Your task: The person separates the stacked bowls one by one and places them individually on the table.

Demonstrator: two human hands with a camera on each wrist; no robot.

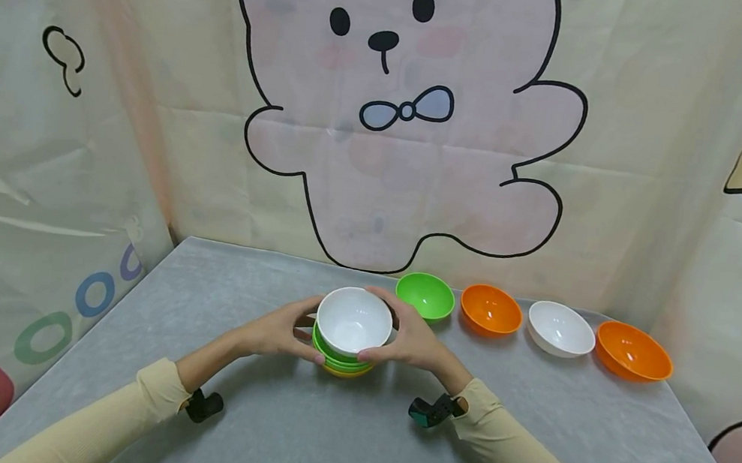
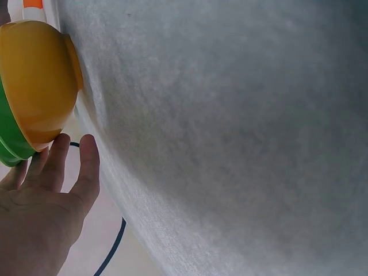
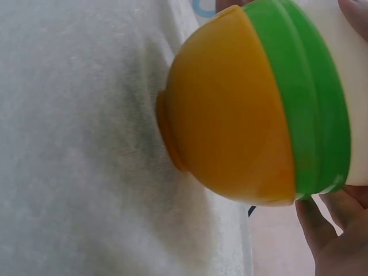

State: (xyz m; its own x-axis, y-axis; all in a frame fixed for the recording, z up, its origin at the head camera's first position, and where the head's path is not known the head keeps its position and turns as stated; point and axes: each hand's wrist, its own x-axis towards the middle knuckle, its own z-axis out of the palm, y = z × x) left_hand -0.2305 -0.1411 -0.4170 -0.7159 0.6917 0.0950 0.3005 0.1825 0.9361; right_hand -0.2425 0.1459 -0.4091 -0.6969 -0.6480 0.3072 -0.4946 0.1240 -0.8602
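Note:
In the head view a stack of bowls stands mid-table between the two hands. A white bowl (image 1: pixel 354 324) sits on top, set into green bowls (image 1: pixel 345 365), with a yellow bowl (image 3: pixel 230 115) at the bottom. The right hand (image 1: pixel 410 337) grips the white bowl from the right, thumb at its near rim and fingers round the far side. From the left, the left hand (image 1: pixel 279 329) holds the stack at the green bowls, its thumb in front. The left wrist view has its fingertips (image 2: pixel 60 144) at the lower bowls' side.
Along the table's back edge stand a green bowl (image 1: pixel 425 297), an orange bowl (image 1: pixel 491 311), a white bowl (image 1: pixel 560 330) and another orange bowl (image 1: pixel 633 353) in a row. Grey cloth (image 1: pixel 335 439) covers the table. A printed curtain (image 1: pixel 617 212) hangs behind it.

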